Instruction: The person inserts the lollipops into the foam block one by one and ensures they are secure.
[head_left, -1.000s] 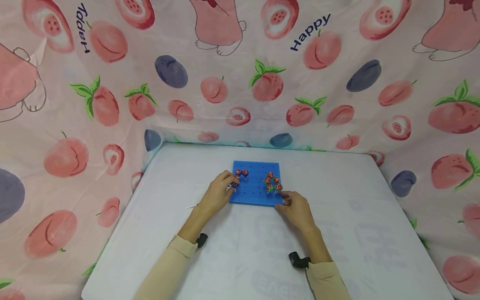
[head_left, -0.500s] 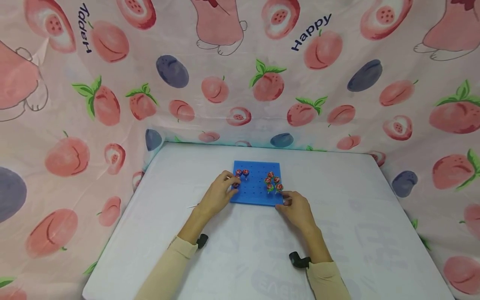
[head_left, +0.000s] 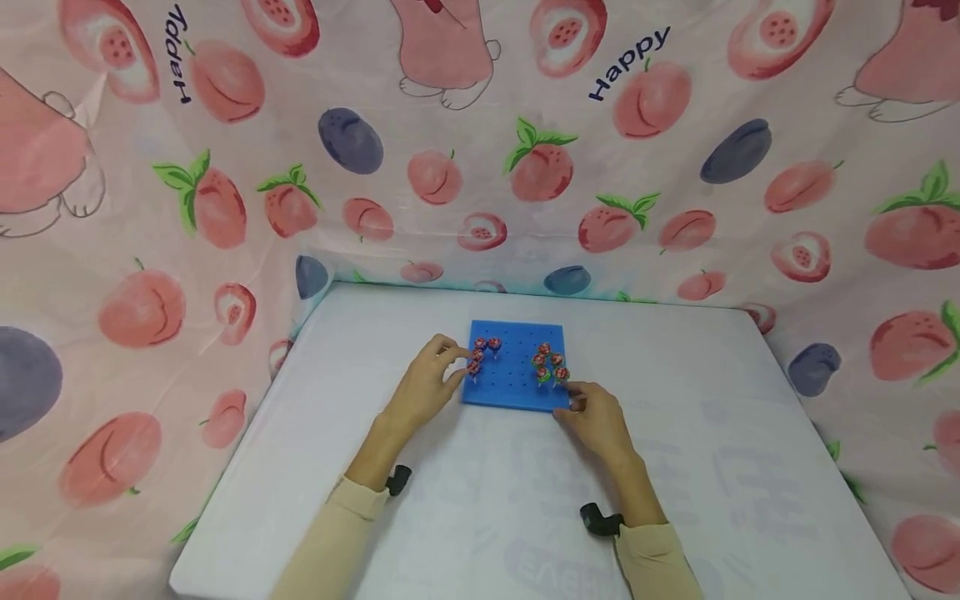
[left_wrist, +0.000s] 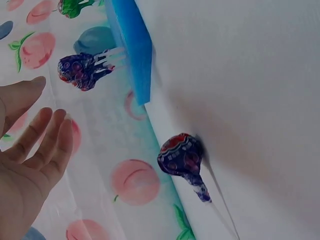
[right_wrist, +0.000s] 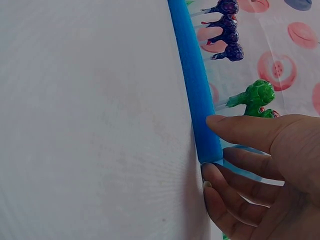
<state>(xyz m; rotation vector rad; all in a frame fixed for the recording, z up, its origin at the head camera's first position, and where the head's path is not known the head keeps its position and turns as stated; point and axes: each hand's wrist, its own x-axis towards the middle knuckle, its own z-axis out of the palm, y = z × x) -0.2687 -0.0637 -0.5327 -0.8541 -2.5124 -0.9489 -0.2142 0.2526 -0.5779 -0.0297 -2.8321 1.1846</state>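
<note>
A blue board with rows of holes [head_left: 510, 358] lies on the table. Several purple-wrapped lollipops [head_left: 476, 367] stand by their sticks along its left side, and several green-wrapped lollipops [head_left: 542, 374] on its right. My left hand [head_left: 426, 383] is at the board's left edge, close to the purple ones. In the left wrist view its fingers are spread, nothing between them, apart from the lollipops. My right hand [head_left: 597, 421] holds the board's near right corner, its thumb [right_wrist: 235, 131] against the front edge. A loose purple lollipop [left_wrist: 182, 156] lies on the table, hidden in the head view.
The white table [head_left: 487, 500] stretches around the board on all sides. A cloth printed with peaches [head_left: 345, 225] hangs behind the table and along its sides. Each wrist carries a small black camera, such as the right one [head_left: 600, 520].
My left hand has let go of a purple lollipop on the board and drawn slightly back to the left. The right hand stays at the corner; the head view has shifted a little.
</note>
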